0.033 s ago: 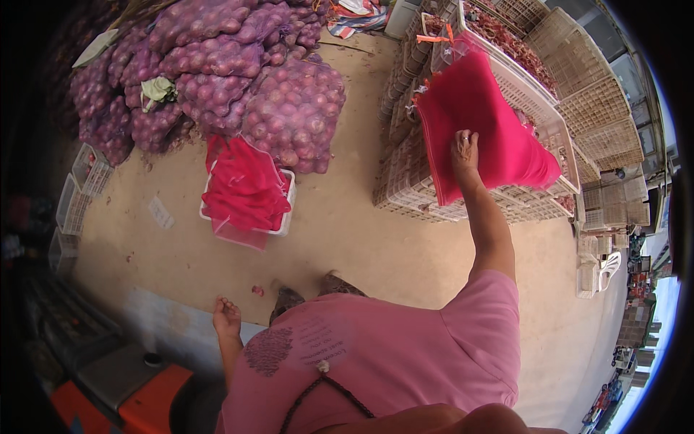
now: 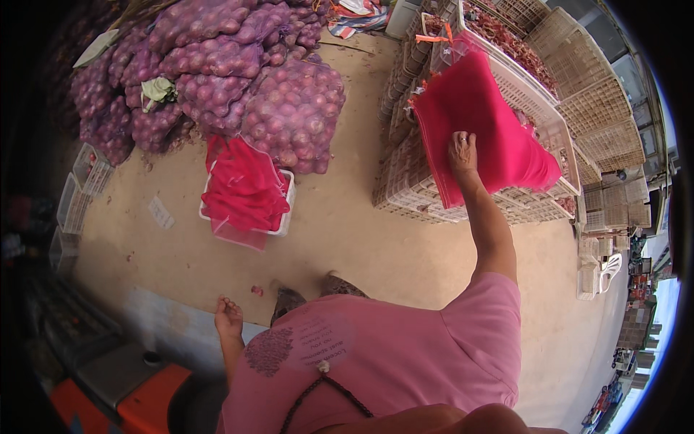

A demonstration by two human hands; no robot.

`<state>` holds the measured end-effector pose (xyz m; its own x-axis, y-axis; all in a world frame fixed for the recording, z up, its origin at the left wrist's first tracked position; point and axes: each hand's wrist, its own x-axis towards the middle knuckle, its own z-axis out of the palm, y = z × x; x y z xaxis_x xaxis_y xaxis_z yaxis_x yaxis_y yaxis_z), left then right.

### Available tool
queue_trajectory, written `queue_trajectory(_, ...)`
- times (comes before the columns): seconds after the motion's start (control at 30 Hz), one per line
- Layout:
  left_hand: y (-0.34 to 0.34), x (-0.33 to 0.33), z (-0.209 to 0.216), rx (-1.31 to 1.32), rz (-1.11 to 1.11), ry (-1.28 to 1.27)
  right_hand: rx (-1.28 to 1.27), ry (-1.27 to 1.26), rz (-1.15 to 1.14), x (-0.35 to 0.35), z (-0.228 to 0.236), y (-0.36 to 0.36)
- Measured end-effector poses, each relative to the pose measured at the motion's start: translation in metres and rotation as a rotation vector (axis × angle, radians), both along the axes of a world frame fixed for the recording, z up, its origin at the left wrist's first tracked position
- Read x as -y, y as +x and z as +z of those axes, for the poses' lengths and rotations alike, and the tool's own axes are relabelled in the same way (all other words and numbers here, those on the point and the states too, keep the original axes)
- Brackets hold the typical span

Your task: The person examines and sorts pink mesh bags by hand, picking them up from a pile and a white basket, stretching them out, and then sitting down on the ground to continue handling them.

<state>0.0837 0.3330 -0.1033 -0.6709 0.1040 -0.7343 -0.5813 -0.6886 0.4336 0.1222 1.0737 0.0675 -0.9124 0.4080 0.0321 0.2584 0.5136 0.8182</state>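
Note:
My right hand [image 2: 463, 150], a ring on one finger, reaches out to the right with curled fingers gripping a bright red mesh sack [image 2: 491, 108]. The sack lies spread over the top of a stacked plastic crate [image 2: 560, 137], and one side hangs down over the crate wall. My left hand [image 2: 228, 317] hangs low at my left side, palm up, its fingers loosely bent and nothing in it. Ahead of me on the floor, a white crate [image 2: 290, 199] holds a heap of folded red mesh sacks [image 2: 246, 184], some drooping over the near rim.
Purple mesh sacks full of red onions [image 2: 296, 112] are piled at the far left. Beige crates [image 2: 585, 72] stand stacked along the right, some filled with onion skins [image 2: 506, 36]. An orange and black machine [image 2: 152, 398] is at lower left. A white chair [image 2: 611, 271] stands far right.
My right hand has shifted very slightly left, and the sack's hanging lower corner has dropped a little. My left hand is almost unmoved.

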Motion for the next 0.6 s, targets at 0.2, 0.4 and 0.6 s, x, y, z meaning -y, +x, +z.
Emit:
queue_trajectory(0.2, 0.061, -0.037, 0.009, -0.04, 0.037, -0.036, -0.068, -0.193, 0.135, -0.007, -0.013, 0.007)
queue_trajectory(0.4, 0.104, -0.047, 0.028, -0.03, 0.079, -0.161, -0.115, -0.426, 0.161, 0.021, -0.022, 0.0)
queue_trajectory(0.6, 0.099, -0.091, 0.061, -0.244, -0.188, -0.364, -0.426, -0.608, 0.497, 0.109, 0.027, -0.015)
